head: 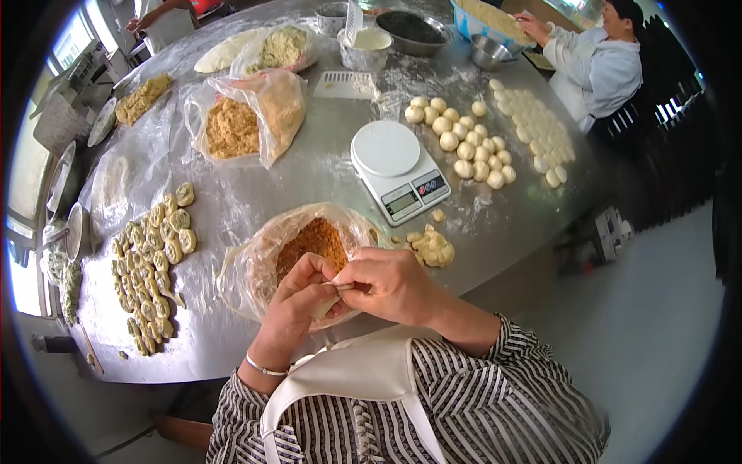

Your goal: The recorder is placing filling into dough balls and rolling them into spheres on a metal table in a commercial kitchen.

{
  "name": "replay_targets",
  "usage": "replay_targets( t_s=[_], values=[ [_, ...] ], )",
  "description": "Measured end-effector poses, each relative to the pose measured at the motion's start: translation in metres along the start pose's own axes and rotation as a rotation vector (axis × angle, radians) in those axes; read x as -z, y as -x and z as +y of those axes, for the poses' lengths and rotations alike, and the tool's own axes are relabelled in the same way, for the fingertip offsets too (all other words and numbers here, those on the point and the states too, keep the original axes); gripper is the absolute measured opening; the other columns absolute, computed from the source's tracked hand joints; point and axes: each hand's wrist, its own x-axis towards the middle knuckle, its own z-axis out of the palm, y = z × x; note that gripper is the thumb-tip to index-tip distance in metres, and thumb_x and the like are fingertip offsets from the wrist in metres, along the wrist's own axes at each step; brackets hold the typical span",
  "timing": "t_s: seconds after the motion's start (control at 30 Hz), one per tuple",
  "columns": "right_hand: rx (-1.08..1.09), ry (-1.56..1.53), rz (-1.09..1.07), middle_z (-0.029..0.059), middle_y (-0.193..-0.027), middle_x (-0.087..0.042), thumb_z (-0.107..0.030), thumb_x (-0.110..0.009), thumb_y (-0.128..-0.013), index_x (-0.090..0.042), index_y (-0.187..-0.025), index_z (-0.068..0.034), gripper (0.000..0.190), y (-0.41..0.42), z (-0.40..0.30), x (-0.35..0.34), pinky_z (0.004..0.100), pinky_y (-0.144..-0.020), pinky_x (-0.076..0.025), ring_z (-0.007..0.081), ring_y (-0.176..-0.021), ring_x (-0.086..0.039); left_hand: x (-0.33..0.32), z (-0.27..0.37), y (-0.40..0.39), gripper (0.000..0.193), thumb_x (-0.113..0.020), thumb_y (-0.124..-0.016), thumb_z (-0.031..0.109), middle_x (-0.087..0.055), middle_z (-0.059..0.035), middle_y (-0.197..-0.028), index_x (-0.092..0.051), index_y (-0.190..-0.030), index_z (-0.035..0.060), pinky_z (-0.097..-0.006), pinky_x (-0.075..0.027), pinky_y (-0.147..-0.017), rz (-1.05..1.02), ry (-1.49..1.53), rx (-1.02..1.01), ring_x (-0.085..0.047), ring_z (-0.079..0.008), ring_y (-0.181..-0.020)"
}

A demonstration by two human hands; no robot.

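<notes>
My left hand [298, 298] cups a piece of pale dough [324, 306], mostly hidden by the fingers. With thumb and forefinger, my right hand [394, 284] pinches the upper edge of the same dough. Both hands are over the near side of an open clear plastic bag [246, 278] of reddish-brown crumbly filling [313, 243]. Just beyond my right hand lies a heap of pale dough scraps [433, 246]. A white digital kitchen scale [387, 148] stands past the bag, its platform bare.
Rows of green-tinged dough pieces [148, 255] lie at left, round dough balls [475, 139] and flattened pieces [530, 124] at right. Bags of filling [232, 127], a plastic scraper [342, 86] and metal bowls [414, 33] sit farther back. A co-worker [597, 64] stands at the far right.
</notes>
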Motion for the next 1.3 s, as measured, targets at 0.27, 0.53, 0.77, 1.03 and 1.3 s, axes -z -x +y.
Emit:
replay_targets(
  t_s=[0.27, 0.53, 0.77, 1.03, 1.3],
  values=[
    [-0.362, 0.232, 0.244, 0.0078, -0.104, -0.069, -0.001, -0.072, -0.081, -0.075, -0.102, -0.007, 0.022, 0.049, 0.057, 0.043, 0.0332, -0.075, -0.058, 0.0247, -0.085, -0.069, 0.008, 0.011, -0.007, 0.023, -0.051, -0.091, 0.007, -0.065, -0.0135, -0.104, -0.056, -0.113, 0.0038, -0.0303, -0.052, -0.079, 0.094, 0.076, -0.051, -0.064, -0.0214, -0.087],
    [-0.030, 0.327, 0.126, 0.0098, -0.128, -0.067, -0.015, -0.082, -0.080, -0.063, -0.137, -0.010, 0.061, 0.040, 0.035, 0.041, 0.0397, -0.098, -0.055, 0.0289, -0.114, -0.065, -0.018, 0.003, -0.036, 0.040, -0.065, -0.102, 0.012, -0.063, -0.0145, -0.126, -0.054, -0.135, -0.0055, -0.0392, -0.054, -0.106, -0.024, -0.144, 0.059, -0.066, -0.0230, -0.115],
    [-0.029, 0.292, 0.160, 0.0101, -0.117, -0.071, -0.014, -0.084, -0.081, -0.067, -0.129, -0.012, 0.051, 0.049, 0.040, 0.042, 0.0366, -0.087, -0.057, 0.0255, -0.098, -0.070, -0.033, -0.002, -0.056, 0.046, -0.066, -0.104, 0.026, -0.069, -0.0129, -0.119, -0.052, -0.136, -0.0035, -0.0285, -0.058, -0.088, -0.144, -0.555, 0.042, -0.068, -0.0160, -0.102],
    [-0.587, -0.005, 0.832, 0.0051, -0.112, -0.068, -0.004, -0.071, -0.093, -0.063, -0.128, -0.004, 0.035, 0.089, 0.125, 0.143, 0.0263, -0.080, -0.055, 0.0115, -0.096, -0.065, -0.021, 0.014, -0.023, 0.029, -0.061, -0.106, 0.019, -0.073, -0.0107, -0.112, -0.062, -0.127, -0.0007, -0.0307, -0.057, -0.087, 0.044, -0.487, -0.164, -0.070, -0.0165, -0.098],
    [-0.843, 0.614, 0.775, 0.0138, -0.100, -0.076, -0.018, -0.083, -0.083, -0.069, -0.120, -0.005, 0.042, 0.108, 0.208, 0.188, 0.0366, -0.082, -0.058, 0.0240, -0.088, -0.073, -0.006, 0.009, 0.008, 0.024, -0.063, -0.105, 0.014, -0.074, -0.0095, -0.110, -0.062, -0.124, 0.0001, -0.0312, -0.059, -0.088, 0.207, -0.435, -0.204, -0.072, -0.0168, -0.098]
  ],
)
